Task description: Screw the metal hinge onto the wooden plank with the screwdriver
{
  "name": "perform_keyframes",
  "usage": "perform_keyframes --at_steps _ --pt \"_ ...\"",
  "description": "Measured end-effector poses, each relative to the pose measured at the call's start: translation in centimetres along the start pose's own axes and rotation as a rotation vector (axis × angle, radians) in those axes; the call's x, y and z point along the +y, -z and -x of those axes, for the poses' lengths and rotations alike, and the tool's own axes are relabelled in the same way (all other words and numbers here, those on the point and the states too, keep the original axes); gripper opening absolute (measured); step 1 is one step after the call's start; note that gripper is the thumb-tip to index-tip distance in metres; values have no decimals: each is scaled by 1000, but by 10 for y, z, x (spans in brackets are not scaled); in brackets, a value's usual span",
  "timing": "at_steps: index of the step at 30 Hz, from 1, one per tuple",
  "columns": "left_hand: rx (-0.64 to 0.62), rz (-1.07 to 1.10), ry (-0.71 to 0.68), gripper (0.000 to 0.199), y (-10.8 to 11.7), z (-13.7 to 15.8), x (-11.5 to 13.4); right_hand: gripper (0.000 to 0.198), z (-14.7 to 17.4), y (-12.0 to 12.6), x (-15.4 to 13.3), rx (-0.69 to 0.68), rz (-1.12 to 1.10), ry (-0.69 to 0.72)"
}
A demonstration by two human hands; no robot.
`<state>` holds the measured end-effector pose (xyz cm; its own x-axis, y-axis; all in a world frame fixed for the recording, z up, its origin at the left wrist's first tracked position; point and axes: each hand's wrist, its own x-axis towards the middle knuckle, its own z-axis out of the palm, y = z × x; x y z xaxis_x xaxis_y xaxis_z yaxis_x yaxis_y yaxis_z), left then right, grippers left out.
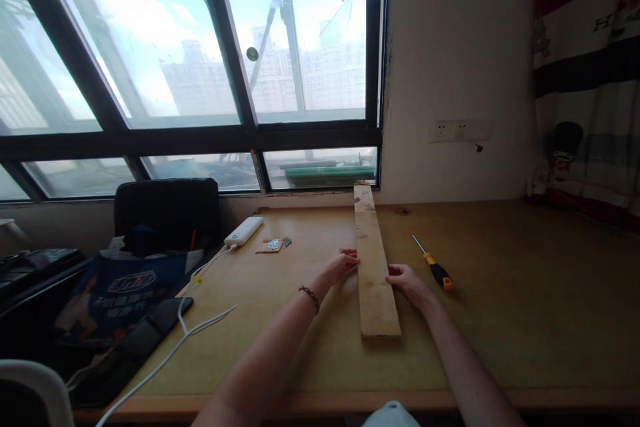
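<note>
A long wooden board [375,280] stretches away from me over the table, its far end close to the window wall. My left hand [341,268] grips its left edge, fingers at the side and partly under or behind it. On the opposite edge, my right hand [404,282] holds the board with thumb and fingers closed against it. To the right of that hand lies a screwdriver [439,272] with a yellow and black handle, its shaft pointing away. Left of the board are a small flat piece with metal parts [273,245] and several screws [287,242].
A white power bank [244,231] with a white cable [165,357] lies along the left edge of the table [525,320]. Beyond that edge stand a black chair [167,203] and a blue bag [133,293]. A window and a wall with sockets [460,131] bound the back.
</note>
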<state>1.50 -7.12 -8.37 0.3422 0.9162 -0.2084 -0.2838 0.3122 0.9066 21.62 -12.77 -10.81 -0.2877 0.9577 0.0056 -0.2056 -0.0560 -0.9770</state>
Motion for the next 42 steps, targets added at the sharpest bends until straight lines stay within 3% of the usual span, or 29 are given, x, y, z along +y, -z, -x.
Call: perform_keyframes --at_steps 9,15,22,31,34,39,42 --pt "27 4 -27 28 12 -1 -4 39 -2 -12 -2 5 81 35" --pt "88 15 -31 28 22 5 -2 38 -4 -28 -4 77 178 82" --pt "1 20 -48 29 28 6 -2 39 -4 -35 1 151 277 145" --pt "-58 -31 -67 34 39 3 -6 40 -14 -27 19 153 288 186" --pt "139 -272 -121 31 56 -4 3 38 -19 -23 25 256 348 177" --pt "811 -1123 -317 22 114 -5 31 41 -24 -19 32 432 380 133" --pt "1036 -1309 -306 27 150 2 40 40 -23 -22 31 487 408 154"
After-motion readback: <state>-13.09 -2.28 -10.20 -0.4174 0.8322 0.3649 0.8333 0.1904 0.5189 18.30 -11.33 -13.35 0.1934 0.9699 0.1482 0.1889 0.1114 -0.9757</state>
